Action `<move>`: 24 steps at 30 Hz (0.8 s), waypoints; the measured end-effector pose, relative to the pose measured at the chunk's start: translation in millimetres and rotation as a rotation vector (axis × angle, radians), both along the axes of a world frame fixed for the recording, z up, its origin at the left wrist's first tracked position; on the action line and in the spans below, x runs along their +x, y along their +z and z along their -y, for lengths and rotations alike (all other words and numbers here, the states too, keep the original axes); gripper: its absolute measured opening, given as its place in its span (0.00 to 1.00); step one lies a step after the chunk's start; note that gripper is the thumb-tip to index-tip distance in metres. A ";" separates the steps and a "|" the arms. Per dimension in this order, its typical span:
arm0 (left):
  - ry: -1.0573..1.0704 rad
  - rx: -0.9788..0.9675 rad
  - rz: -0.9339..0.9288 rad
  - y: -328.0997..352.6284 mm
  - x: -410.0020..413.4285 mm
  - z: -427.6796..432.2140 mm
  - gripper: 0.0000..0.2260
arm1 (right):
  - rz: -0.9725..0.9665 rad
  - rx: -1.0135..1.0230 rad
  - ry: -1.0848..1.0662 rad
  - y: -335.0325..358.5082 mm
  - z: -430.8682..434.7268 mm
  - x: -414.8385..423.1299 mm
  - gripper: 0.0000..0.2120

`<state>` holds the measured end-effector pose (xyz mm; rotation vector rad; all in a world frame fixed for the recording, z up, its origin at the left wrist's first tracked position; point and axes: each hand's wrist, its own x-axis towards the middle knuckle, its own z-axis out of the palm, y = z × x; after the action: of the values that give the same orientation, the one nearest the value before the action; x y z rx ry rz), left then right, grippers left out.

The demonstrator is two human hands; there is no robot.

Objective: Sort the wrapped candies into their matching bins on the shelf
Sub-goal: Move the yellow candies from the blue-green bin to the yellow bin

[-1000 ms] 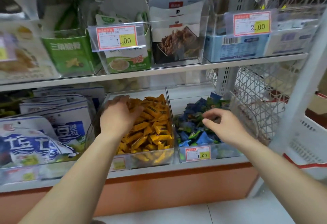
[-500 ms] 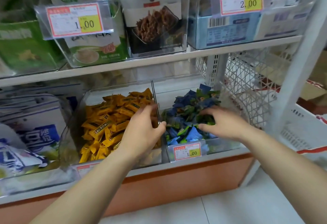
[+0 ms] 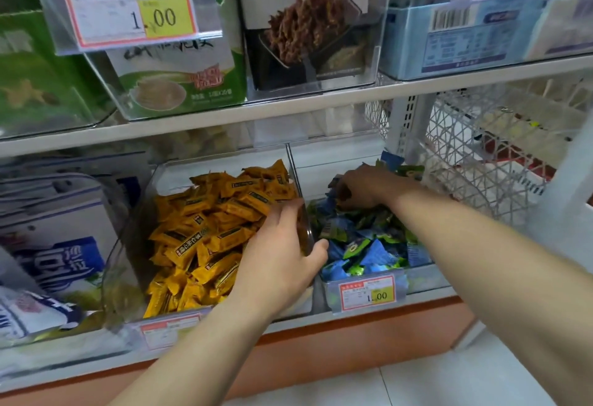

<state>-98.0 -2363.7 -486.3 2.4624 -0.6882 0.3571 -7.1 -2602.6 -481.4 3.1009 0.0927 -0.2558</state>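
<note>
We note the left hand (image 3: 279, 261) straddling the yellow-candy bin (image 3: 306, 232) wall, thumb and fingers clamped on it. Yellow wrapped candies (image 3: 205, 229) lie under its fingers. Farther back, the right hand (image 3: 362, 185) curls into blue and green wrapped candies (image 3: 362, 245); we cannot tell its grasp.

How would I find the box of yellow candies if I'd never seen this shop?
Look at the lower shelf, under the big 1.00 price tag. The clear bin there, left of the blue-and-green candy bin, is it. Only it holds yellow wrappers with dark labels.
</note>
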 end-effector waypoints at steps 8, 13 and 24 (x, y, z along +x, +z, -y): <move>-0.041 -0.003 -0.031 -0.7 4.6 -5.6 0.32 | -0.084 -0.003 0.012 -14.5 -1.6 12.4 0.24; -0.051 -0.025 -0.077 2.9 6.1 -5.9 0.32 | 0.149 0.302 -0.068 3.1 4.4 4.0 0.12; -0.030 -0.321 0.050 30.4 4.9 17.0 0.17 | 0.167 1.410 0.153 61.2 -42.3 -72.8 0.02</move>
<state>-93.1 -2380.7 -455.8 2.1434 -0.6333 0.4801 -79.9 -2560.2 -420.2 4.4099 0.8306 0.1985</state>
